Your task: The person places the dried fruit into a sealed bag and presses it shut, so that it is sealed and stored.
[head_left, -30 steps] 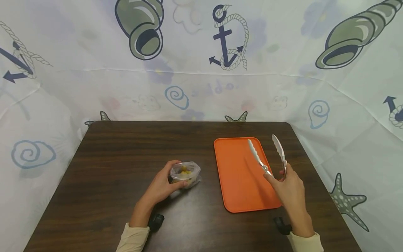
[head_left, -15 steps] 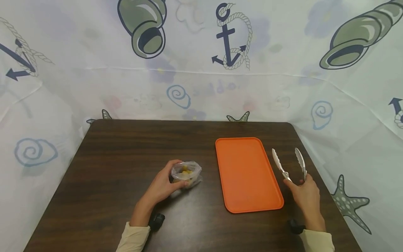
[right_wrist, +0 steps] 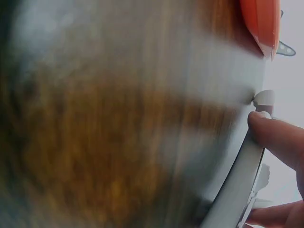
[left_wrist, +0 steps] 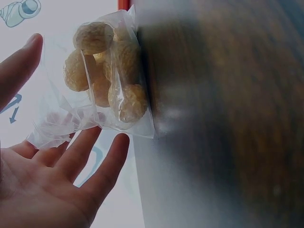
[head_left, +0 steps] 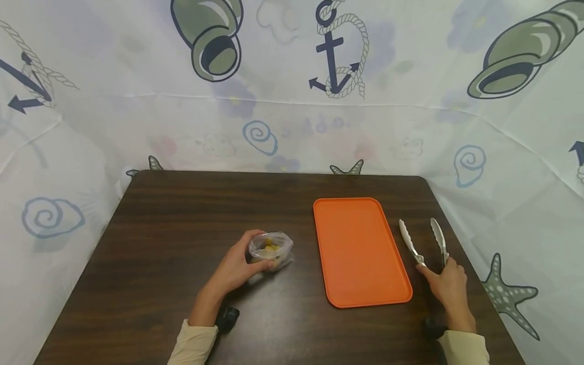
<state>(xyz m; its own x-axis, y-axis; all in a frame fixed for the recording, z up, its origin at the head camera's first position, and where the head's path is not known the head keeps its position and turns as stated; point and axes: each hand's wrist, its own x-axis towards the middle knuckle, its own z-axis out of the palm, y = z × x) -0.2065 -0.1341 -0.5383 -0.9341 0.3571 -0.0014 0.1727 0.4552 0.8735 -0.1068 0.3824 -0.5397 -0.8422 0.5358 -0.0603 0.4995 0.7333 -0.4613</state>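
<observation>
My left hand curves round a small clear plastic bag, thumb on the near side and fingers on the far side. The bag stands upright on the table with its mouth uppermost. Inside show several roundish, wrinkled yellow-brown pieces, lit through the plastic in the left wrist view. At the right, my right hand holds metal tongs by their handles, thumb on one arm. The tongs' two arms are spread, with pale scalloped tips pointing to the back, low over the table beside the tray.
An orange rectangular tray lies between the two hands, its right rim close to the tongs. The dark wood table has its right edge just beyond the right hand. A white printed cloth hangs behind and at both sides.
My right hand has carried the tongs rightward from over the tray and down beside it, slowing in the last half second. My left hand stays on the bag.
</observation>
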